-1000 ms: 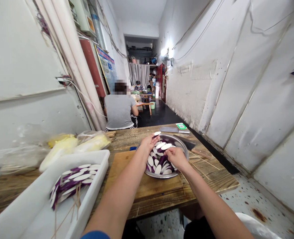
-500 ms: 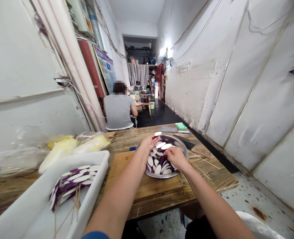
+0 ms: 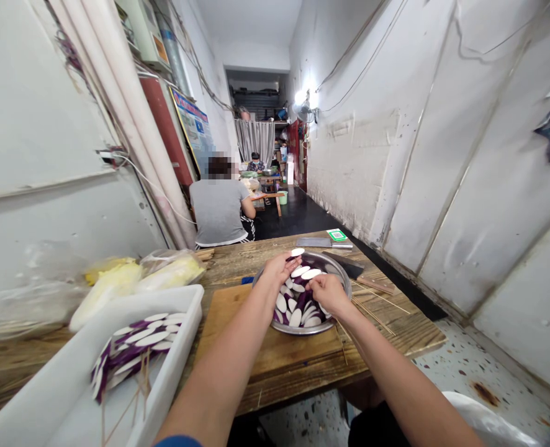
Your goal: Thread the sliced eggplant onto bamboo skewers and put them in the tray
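Over the far left rim of a steel bowl (image 3: 348, 292), my left hand (image 3: 279, 268) is closed on a white, purple-skinned eggplant slice (image 3: 297, 252). My right hand (image 3: 326, 290) is above the bowl's right side, its fingers pinched together beside another eggplant slice (image 3: 311, 274). What those fingers grip is hidden; I cannot tell if it is a skewer or a slice. Many cut eggplant slices (image 3: 295, 318) fill the bowl. The bowl stands partly on a wooden cutting board (image 3: 228, 323).
A white tray (image 3: 182, 335) at left holds skewered eggplant slices (image 3: 139, 338). Bamboo skewers (image 3: 372, 315), a cleaver (image 3: 315, 242) and a dark-bladed knife (image 3: 372, 282) lie around the bowl. Plastic bags (image 3: 167, 271) sit behind the tray. A person in grey (image 3: 221, 211) sits beyond the table.
The view has shifted slightly. Both hands stay in almost the same place over the bowl, and the slice in my left hand looks a touch lower.
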Demonstrator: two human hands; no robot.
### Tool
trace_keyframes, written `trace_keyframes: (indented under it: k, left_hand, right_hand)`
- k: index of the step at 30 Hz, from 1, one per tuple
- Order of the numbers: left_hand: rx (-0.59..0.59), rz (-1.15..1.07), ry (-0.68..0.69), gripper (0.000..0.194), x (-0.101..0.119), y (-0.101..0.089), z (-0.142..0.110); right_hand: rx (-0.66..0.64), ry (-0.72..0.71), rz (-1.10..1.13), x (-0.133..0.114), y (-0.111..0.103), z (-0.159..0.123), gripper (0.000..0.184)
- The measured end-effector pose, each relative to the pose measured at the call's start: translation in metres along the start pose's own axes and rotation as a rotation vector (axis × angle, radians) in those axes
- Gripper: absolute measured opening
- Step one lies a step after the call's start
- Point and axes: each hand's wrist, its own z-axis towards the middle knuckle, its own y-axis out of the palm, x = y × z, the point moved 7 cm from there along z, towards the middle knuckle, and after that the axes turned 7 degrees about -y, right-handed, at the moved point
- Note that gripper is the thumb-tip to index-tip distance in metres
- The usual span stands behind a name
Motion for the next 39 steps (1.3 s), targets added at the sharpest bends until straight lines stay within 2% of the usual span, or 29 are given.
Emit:
trace_keyframes:
  k: [13, 30, 34, 39]
  left_hand:
    - [-0.024, 0.001, -0.025, 0.017, -0.004, 0.005, -0.007]
    - [-0.208, 0.192, -0.119, 0.010, -0.022, 0.028, -0.019]
    - [-0.210, 0.203, -0.115, 0.011, -0.024, 0.031, -0.024]
    - [-0.166, 0.094, -0.073, 0.011, -0.015, 0.028, -0.022]
  right_hand:
    - [0.045, -0.010, -0.082, 0.000, -0.005, 0.000, 0.028]
    - [0.124, 0.051, -0.068, 0.007, -0.011, -0.001, 0.027]
    - [0.132, 0.060, -0.064, 0.006, -0.012, -0.001, 0.028]
    - [0.125, 0.110, 0.075, 0.009, -0.007, 0.001, 0.030]
